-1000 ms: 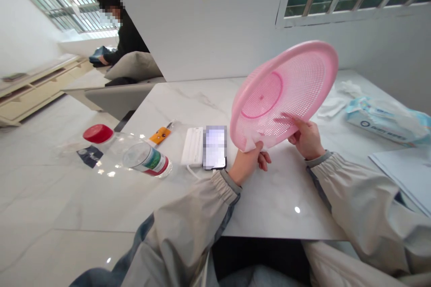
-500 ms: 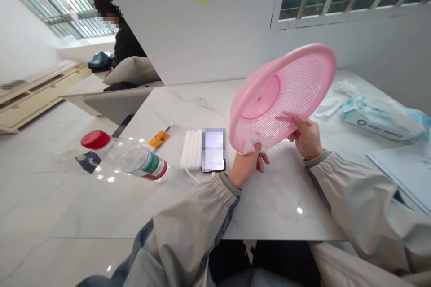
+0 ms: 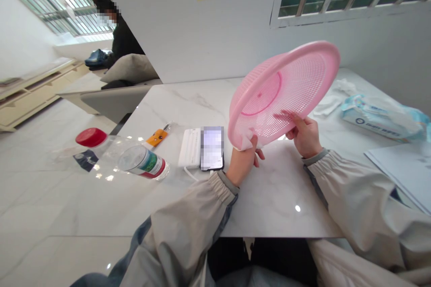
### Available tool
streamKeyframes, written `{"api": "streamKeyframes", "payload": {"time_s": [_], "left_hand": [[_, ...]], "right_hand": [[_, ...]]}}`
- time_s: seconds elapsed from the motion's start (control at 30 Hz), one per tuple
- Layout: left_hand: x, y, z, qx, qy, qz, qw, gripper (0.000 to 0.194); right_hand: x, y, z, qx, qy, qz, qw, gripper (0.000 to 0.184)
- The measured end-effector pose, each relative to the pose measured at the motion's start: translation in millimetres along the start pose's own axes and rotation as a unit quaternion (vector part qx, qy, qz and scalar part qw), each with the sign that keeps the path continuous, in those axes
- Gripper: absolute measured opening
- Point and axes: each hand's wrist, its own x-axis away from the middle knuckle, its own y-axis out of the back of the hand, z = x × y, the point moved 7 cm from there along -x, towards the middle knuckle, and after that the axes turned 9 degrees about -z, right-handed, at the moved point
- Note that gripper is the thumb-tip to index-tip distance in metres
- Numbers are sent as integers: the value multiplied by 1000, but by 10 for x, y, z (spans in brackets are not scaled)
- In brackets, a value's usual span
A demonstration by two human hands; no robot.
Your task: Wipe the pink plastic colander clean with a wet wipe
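Note:
A round pink plastic basket (image 3: 283,92) with a perforated mesh is tilted up above the white marble table (image 3: 269,197), its hollow side facing me. My left hand (image 3: 244,161) pinches a white wipe (image 3: 245,140) against the basket's lower rim. My right hand (image 3: 305,134) grips the lower right edge, fingers curled inside the mesh and thumb behind.
A clear water bottle (image 3: 117,154) with a red cap lies on its side at the left. A white power bank (image 3: 191,148) and a phone (image 3: 212,148) lie beside my left hand. A wet-wipe pack (image 3: 377,116), crumpled tissues (image 3: 332,103) and papers (image 3: 404,170) are at the right. Another person sits far left.
The basket has tipped slightly, its far rim a little higher, and my left hand with the wipe has shifted a little up along the near rim. My right hand's grip is unchanged.

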Motion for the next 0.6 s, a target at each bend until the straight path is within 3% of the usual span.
{"api": "streamKeyframes", "payload": {"time_s": [0.23, 0.43, 0.6], "left_hand": [[-15, 86, -100, -21, -74, -37, 996, 68], [-95, 98, -52, 47, -118, -65, 990, 49], [-113, 154, -36, 64, -132, -110, 983, 51]], "right_hand": [[-32, 48, 45, -30, 26, -42, 998, 35], [-62, 122, 57, -30, 43, -86, 995, 34], [-55, 119, 56, -35, 39, -88, 995, 33]]}}
